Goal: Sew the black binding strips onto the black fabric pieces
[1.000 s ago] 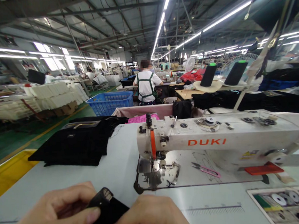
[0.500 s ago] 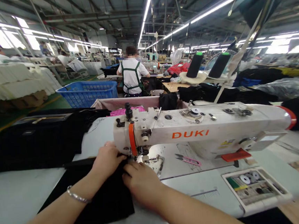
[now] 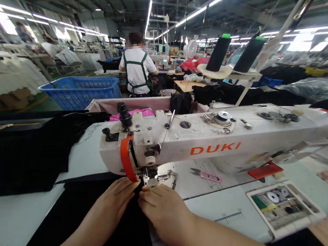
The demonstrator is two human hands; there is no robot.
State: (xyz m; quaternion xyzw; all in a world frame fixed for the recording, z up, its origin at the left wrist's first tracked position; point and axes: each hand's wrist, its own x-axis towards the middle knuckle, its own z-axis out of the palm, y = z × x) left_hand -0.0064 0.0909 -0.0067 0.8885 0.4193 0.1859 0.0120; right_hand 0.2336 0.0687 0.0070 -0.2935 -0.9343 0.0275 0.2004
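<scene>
A piece of black fabric (image 3: 124,233) lies under the head of a white sewing machine (image 3: 176,137) marked DUKI. My left hand (image 3: 113,200) rests on the fabric just left of the needle area, fingers together, gripping it near its edge. Close by on the right, my right hand (image 3: 162,209) pinches the fabric's right edge with curled fingers, in front of the presser foot. The orange guard (image 3: 127,158) hangs right above my left fingertips. My fingers partly hide the fabric edge, and the needle is hard to make out.
Pink-handled thread snips (image 3: 205,175) lie on the machine bed. A tray with bobbins (image 3: 284,208) is set into the table at right. Black garments (image 3: 20,151) are piled at left. Behind are a blue basket (image 3: 83,91), thread cones (image 3: 218,53) and a seated person (image 3: 138,69).
The view has moved closer to the machine and tilted down. My left hand has come lower, nearer my right hand, with its fingers straighter. My right hand keeps its place at the fabric edge.
</scene>
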